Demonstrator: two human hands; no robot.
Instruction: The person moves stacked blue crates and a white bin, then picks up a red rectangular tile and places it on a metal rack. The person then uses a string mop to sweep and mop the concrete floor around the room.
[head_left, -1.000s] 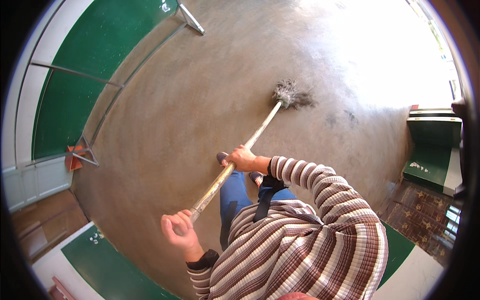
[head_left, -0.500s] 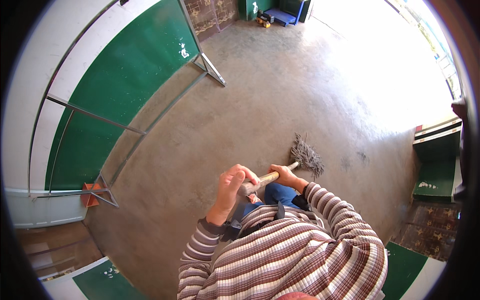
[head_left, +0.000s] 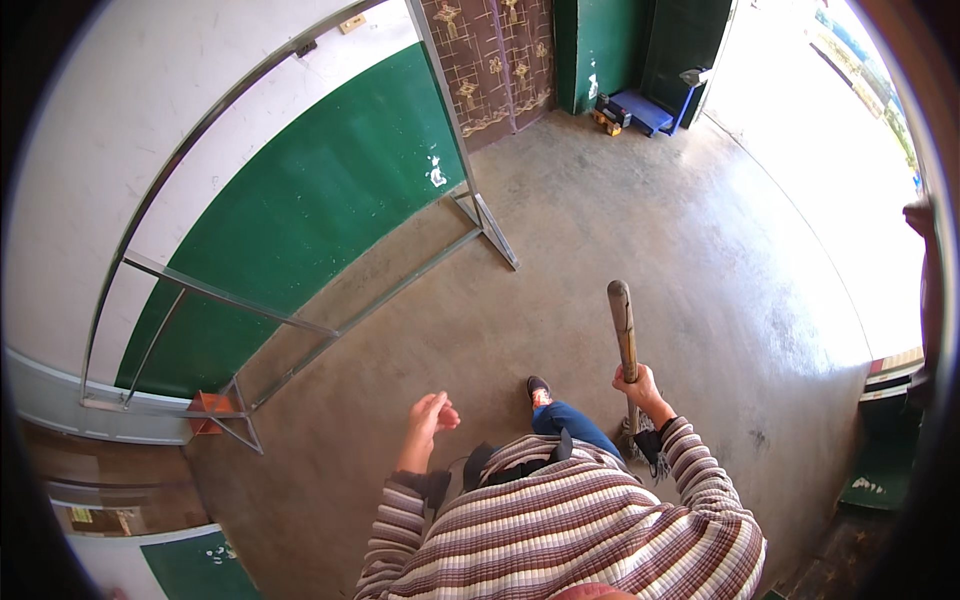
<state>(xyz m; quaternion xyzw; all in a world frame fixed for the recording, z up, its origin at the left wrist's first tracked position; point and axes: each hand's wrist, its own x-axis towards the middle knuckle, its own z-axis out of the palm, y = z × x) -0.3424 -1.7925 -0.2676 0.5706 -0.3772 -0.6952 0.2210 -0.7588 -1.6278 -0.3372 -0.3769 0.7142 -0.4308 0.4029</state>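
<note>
The right hand grips a wooden mop handle held nearly upright beside the person's leg (its stringy head touches the concrete floor), the left hand hangs loosely spread, empty, so mopping looks paused, much floor left.

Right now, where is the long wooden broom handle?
In the head view, the long wooden broom handle stands upright on the person's right, gripped by the right hand, over the grey concrete floor beside the blue-jeaned leg.
</note>
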